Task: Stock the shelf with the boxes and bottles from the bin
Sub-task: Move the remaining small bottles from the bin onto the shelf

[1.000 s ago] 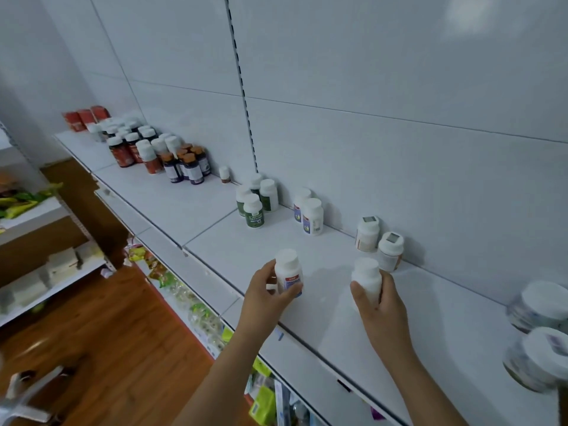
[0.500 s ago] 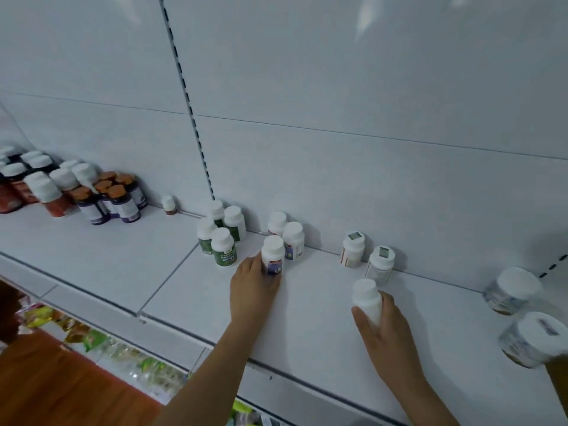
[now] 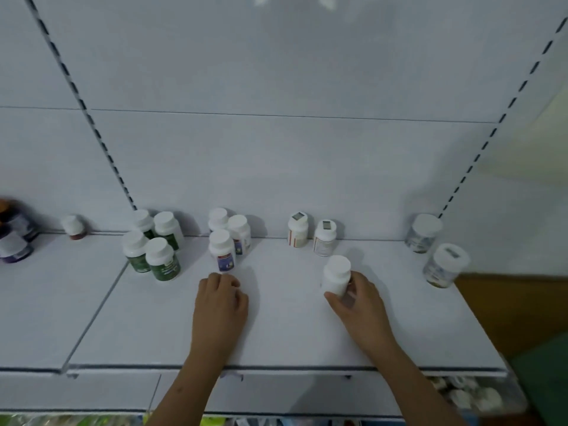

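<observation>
white bottle (image 3: 336, 275) at centre right of the frame stands on the shelf (image 3: 285, 330), the right hand (image 3: 361, 298) curled around it; left hand (image 3: 222, 298) loosely curled, holding nothing, just below a blue-labelled bottle (image 3: 222, 251).

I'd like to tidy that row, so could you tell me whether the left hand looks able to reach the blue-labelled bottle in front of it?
Probably yes. The left hand rests on the shelf holding nothing, just short of the blue-labelled bottle, with only bare shelf between them.
</observation>
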`<state>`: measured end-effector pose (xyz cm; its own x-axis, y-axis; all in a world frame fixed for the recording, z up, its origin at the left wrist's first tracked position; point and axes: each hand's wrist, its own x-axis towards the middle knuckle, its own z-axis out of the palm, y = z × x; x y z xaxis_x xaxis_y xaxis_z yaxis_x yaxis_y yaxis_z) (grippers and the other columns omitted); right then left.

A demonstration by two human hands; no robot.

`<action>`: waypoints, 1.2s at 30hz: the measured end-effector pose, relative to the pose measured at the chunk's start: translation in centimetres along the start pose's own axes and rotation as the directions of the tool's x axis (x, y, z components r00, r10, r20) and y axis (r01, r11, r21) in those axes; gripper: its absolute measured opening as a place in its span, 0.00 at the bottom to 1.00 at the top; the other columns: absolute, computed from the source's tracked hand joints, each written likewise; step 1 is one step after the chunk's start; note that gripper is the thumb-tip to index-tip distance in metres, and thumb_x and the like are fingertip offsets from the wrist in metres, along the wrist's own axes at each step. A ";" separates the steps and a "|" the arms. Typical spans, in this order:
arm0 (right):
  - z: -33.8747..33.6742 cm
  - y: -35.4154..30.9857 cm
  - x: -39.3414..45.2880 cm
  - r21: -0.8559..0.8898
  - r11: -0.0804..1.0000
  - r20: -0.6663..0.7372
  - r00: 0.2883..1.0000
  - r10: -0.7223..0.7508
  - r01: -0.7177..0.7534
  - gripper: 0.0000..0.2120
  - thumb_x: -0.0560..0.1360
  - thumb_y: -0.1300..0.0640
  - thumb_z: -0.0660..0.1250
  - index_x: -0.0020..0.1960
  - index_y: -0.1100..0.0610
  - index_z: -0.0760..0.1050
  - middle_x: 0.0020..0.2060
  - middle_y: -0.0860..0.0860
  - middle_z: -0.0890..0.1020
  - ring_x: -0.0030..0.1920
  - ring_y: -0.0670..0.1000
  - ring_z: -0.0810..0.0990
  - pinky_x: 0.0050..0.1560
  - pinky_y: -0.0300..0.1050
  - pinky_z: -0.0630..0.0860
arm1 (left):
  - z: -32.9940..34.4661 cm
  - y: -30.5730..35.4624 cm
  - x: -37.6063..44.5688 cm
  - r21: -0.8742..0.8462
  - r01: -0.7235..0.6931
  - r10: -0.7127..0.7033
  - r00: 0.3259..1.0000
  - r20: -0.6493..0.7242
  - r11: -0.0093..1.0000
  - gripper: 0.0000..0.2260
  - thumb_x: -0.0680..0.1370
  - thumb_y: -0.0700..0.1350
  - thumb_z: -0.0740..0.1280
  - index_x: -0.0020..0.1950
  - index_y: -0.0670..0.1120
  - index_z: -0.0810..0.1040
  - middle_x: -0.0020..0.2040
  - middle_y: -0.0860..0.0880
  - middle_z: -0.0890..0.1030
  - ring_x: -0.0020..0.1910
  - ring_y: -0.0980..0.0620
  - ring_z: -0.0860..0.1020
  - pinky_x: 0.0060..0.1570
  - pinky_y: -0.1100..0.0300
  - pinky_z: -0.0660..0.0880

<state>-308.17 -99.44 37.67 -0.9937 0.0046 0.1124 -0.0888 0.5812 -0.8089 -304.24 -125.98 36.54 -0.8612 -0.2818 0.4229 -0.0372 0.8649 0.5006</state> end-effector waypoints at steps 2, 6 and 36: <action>-0.1 -0.3 -0.1 0.051 0.998 -0.004 1.000 0.023 -0.023 0.17 0.71 0.49 0.75 0.57 0.49 0.74 0.50 0.45 0.80 0.52 0.46 0.78 0.51 0.41 0.74 | 0.2 -0.1 0.2 0.007 -0.138 0.137 0.988 0.072 0.990 0.02 0.73 0.40 0.66 0.45 0.46 0.75 0.44 0.49 0.74 0.44 0.49 0.70 0.44 0.54 0.73; -0.3 -2.7 0.6 0.327 0.936 0.003 0.990 0.141 -0.134 0.11 0.75 0.55 0.71 0.57 0.51 0.75 0.49 0.46 0.83 0.49 0.45 0.81 0.47 0.36 0.74 | 0.3 -0.3 0.4 -0.009 -0.165 0.165 0.979 0.123 0.986 0.04 0.73 0.41 0.69 0.46 0.47 0.76 0.45 0.51 0.74 0.46 0.50 0.70 0.46 0.56 0.72; 7.5 -12.0 4.1 0.284 0.959 0.278 0.956 -0.095 0.013 0.23 0.71 0.53 0.76 0.62 0.50 0.71 0.53 0.43 0.81 0.52 0.44 0.81 0.54 0.45 0.79 | -0.8 -1.6 0.3 -0.094 -0.023 0.035 0.991 0.126 0.995 0.05 0.73 0.42 0.65 0.48 0.46 0.77 0.49 0.50 0.75 0.48 0.49 0.72 0.48 0.54 0.74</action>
<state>-311.70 -112.52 43.54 -0.9605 -0.2772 0.0242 -0.1179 0.3266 -0.9378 -304.00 -127.76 36.51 -0.9188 -0.1968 0.3422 0.0310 0.8281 0.5597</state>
